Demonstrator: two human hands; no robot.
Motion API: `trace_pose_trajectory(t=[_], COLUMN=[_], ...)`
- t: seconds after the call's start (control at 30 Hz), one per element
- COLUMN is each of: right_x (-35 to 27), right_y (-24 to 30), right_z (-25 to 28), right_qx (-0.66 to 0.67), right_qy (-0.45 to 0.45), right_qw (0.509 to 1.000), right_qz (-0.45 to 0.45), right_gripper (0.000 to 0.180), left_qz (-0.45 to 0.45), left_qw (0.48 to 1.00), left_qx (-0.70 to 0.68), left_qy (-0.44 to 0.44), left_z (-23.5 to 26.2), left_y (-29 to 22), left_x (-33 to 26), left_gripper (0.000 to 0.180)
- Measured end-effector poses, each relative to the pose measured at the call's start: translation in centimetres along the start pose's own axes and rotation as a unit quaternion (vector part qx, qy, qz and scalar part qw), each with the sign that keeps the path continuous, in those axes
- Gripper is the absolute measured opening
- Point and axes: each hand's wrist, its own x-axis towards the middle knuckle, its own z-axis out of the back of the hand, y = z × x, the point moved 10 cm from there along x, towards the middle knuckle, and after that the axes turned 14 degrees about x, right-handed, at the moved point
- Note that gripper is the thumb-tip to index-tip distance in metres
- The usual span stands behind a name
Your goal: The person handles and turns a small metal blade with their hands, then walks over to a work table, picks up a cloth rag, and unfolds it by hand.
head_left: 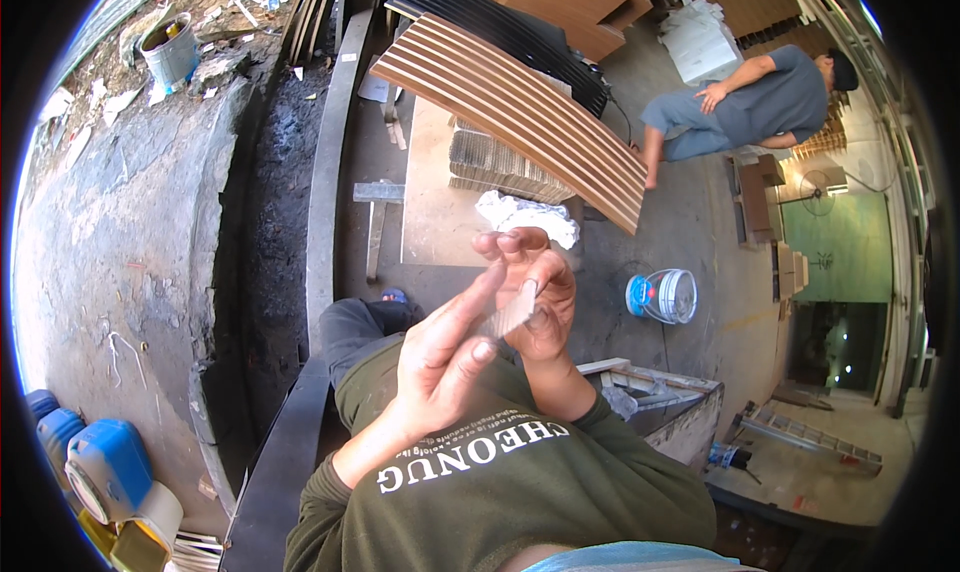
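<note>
My left hand (440, 357) and my right hand (540, 292) are raised together in front of my chest. Between them sits a small flat greyish-tan piece (508, 317), thin like a scrap of sandpaper or veneer. My left thumb and outstretched fingers press against it from the left. My right fingers curl around its far side. Below the hands are my olive-green sleeves and my bent knee in dark trousers (365, 327).
A stack of curved wooden slats (510, 102) lies ahead on a board (430, 212), with a crumpled white cloth (525, 217) beside it. A white bucket with a blue lid (665, 294) stands to the right. Another person (750, 102) sits at the far right. Blue jugs (100, 467) are at the lower left.
</note>
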Motion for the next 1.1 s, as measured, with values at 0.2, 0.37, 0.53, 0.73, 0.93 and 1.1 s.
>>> trace_pose_trajectory(t=[0.2,0.37,0.53,0.73,0.93,1.1], right_x=[0.0,0.1,0.0,0.3,-0.1,-0.3], right_y=[-1.7,-2.0,-1.9,-1.2,-0.8,-0.7], right_z=[-0.3,-0.2,-0.3,-0.6,-0.2,0.1], right_qx=[0.096,0.103,0.074,0.049,0.018,0.003], right_qy=[0.019,0.012,0.034,0.043,0.005,-0.01], right_qw=[0.994,0.992,0.995,0.997,1.0,1.0], right_qz=[-0.051,-0.065,-0.065,-0.035,-0.016,-0.006], right_gripper=[0.013,0.013,0.015,0.017,0.019,0.019], left_qz=[-0.099,-0.129,-0.127,-0.142,-0.125,-0.119], left_qw=[0.992,0.983,0.98,0.976,0.975,0.974], left_qx=[0.083,0.128,0.148,0.16,0.176,0.187], left_qy=[-0.005,-0.03,-0.036,-0.047,-0.044,-0.044], left_z=[-0.1,0.2,0.4,0.4,0.3,0.4], left_y=[-2.0,-2.6,-2.7,-3.1,-2.6,-2.8], left_x=[0.3,0.4,0.5,0.6,0.4,0.5], left_gripper=[0.05,0.05,0.05,0.05,0.045,0.047])
